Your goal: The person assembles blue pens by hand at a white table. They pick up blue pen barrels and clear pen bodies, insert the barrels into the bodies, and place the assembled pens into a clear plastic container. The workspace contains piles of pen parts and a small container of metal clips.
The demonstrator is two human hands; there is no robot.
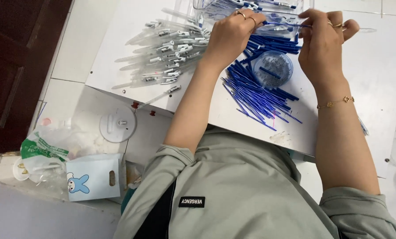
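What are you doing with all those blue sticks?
A person sits at a white board holding one blue refill between the left hand and right hand. More refills lie piled beneath, around a small round tub. Clear pen barrels are heaped to the left.

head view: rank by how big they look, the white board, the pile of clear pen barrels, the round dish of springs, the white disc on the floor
1. white board
2. pile of clear pen barrels
3. and 4. white disc and round dish: they look alike, and the disc lies lower, so unranked.
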